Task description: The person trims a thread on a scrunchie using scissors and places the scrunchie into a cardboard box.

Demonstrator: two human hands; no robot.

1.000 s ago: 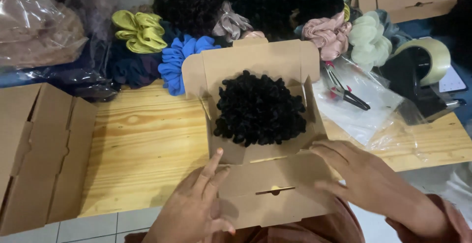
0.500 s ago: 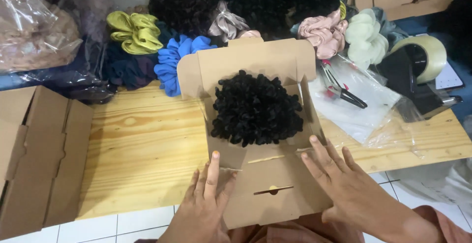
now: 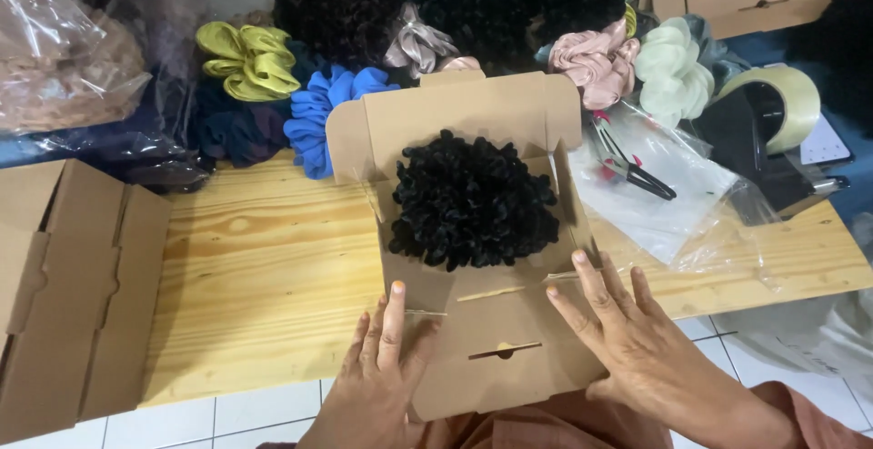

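Note:
A brown cardboard mailer box (image 3: 455,113) lies open on the wooden table (image 3: 264,276), its lid standing up at the back. Inside it sits a bulky black ruffled scrunchie (image 3: 473,199). The box's front flap (image 3: 505,349) folds down over the table edge toward me. My left hand (image 3: 377,381) presses flat on the flap's left side, index finger stretched to the box's front corner. My right hand (image 3: 627,335) lies flat with spread fingers on the flap's right side, fingertips at the box's front right corner. Neither hand grips anything.
Scrunchies are piled along the back: yellow-green (image 3: 250,58), blue (image 3: 323,113), pink (image 3: 596,63), pale green (image 3: 673,72), large black ones (image 3: 341,4). Flat cardboard boxes (image 3: 73,285) lie at left. Clear plastic bags (image 3: 668,185), red-handled scissors (image 3: 632,167) and a tape dispenser (image 3: 773,126) sit at right.
My hands slid up the front flap toward the box's front corners, and my fingers spread flat. The box and scrunchie stayed put.

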